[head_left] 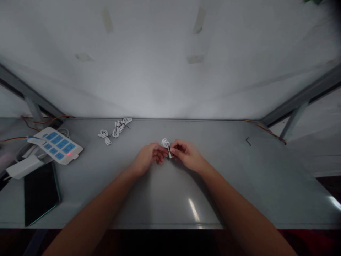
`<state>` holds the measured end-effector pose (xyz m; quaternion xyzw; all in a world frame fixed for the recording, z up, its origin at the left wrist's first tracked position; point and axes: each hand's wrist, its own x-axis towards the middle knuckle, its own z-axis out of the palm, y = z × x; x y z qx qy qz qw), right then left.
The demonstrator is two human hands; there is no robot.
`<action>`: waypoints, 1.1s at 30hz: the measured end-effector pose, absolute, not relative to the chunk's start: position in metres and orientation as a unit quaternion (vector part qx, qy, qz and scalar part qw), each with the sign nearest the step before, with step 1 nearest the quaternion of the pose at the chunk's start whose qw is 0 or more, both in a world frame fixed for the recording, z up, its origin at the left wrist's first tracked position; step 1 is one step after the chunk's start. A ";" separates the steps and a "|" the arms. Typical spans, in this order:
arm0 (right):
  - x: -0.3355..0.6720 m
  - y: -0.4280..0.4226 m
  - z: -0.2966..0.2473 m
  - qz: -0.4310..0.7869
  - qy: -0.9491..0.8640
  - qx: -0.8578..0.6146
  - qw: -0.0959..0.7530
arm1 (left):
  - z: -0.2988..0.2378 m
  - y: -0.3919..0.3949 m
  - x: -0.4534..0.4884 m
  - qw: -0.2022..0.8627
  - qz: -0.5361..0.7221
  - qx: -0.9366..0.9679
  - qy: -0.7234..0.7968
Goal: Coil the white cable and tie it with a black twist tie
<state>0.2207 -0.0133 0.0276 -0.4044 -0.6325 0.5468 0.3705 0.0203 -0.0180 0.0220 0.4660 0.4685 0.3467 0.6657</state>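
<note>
A small coiled white cable is between my two hands at the middle of the table, with a dark tie around its waist. My right hand pinches thumb and forefinger together at the tie, on the right side of the coil. My left hand is curled, its fingertips against the coil's left side. The lower fingers of my left hand hang bent below it. To the left lie more tied white cables: one bundle by itself and others close together near the back edge.
A white power strip with blue sockets and a red light lies at left, beside a white adapter and a dark tablet. A short black tie is on the right. A white wall rises behind the grey table.
</note>
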 end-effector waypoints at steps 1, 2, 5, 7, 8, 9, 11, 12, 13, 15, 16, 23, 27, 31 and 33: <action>0.221 -0.015 0.030 0.488 -0.678 -0.410 0.366 | 0.022 -0.018 0.021 0.706 0.342 0.416 0.461; 0.221 -0.016 0.032 0.432 -0.717 -0.410 0.362 | 0.023 -0.018 0.021 0.730 0.340 0.382 0.453; 0.223 -0.018 0.035 0.327 -0.784 -0.387 0.358 | 0.025 -0.018 0.021 0.743 0.368 0.361 0.428; 0.226 -0.017 0.034 0.288 -0.799 -0.384 0.363 | 0.025 -0.019 0.020 0.733 0.394 0.369 0.414; 0.227 -0.017 0.033 0.268 -0.802 -0.390 0.366 | 0.023 -0.019 0.020 0.724 0.403 0.381 0.411; 0.228 -0.016 0.031 0.249 -0.803 -0.398 0.366 | 0.021 -0.019 0.020 0.710 0.410 0.398 0.411; 0.228 -0.014 0.027 0.218 -0.805 -0.418 0.360 | 0.016 -0.018 0.021 0.665 0.419 0.450 0.424; 0.228 -0.012 0.025 0.210 -0.804 -0.426 0.357 | 0.013 -0.017 0.022 0.630 0.421 0.483 0.439; 0.227 -0.011 0.024 0.205 -0.804 -0.432 0.354 | 0.010 -0.016 0.022 0.587 0.421 0.519 0.457; 0.226 -0.008 0.020 0.201 -0.802 -0.440 0.351 | 0.006 -0.014 0.021 0.479 0.407 0.595 0.501; 0.227 -0.006 0.019 0.197 -0.801 -0.444 0.348 | 0.005 -0.012 0.019 0.421 0.394 0.629 0.522; 0.253 0.009 0.003 0.122 -0.776 -0.564 0.255 | -0.006 0.004 -0.008 0.127 0.315 0.757 0.558; 0.258 0.008 -0.001 0.102 -0.785 -0.574 0.211 | -0.016 0.008 -0.012 0.051 0.278 0.767 0.576; 0.247 0.002 0.000 0.107 -0.810 -0.541 0.199 | -0.018 0.007 -0.011 0.031 0.242 0.782 0.574; 0.246 0.001 0.001 0.104 -0.811 -0.548 0.177 | -0.017 0.006 -0.013 0.033 0.217 0.797 0.562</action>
